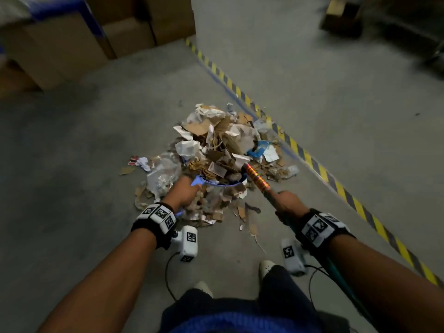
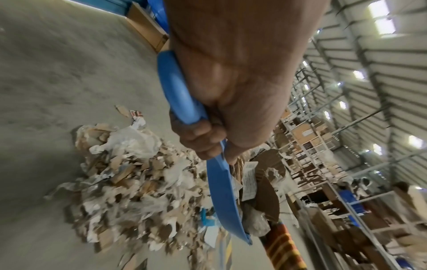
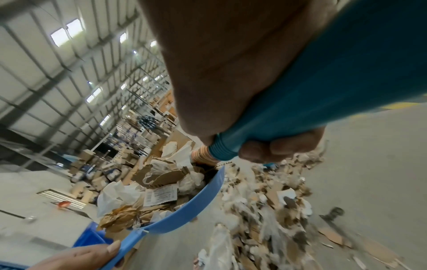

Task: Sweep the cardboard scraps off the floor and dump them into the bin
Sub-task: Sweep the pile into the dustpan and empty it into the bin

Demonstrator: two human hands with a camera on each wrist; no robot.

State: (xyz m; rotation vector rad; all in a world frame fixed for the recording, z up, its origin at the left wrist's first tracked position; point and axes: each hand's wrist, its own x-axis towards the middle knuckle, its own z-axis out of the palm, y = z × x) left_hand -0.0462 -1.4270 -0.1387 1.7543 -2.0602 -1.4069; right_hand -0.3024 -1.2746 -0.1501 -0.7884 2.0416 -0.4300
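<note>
Scraps (image 1: pixel 216 140) 1 pile, 1 dustpan (image 1: pixel 223 182), 2 hands gripping

Person, head view. Forearms bare, no sleeves. Each wrist: black strap (image 1: pixel 144 227) carrying white blocks printed with black square markers. White camera pod with a marker hangs under the left wrist (image 1: pixel 188 243), another under the right wrist (image 1: pixel 292 258), each trailing a thin black cable. Dark trousers; blue garment at 6 o'clock; white shoes (image 1: pixel 266 266).
</note>
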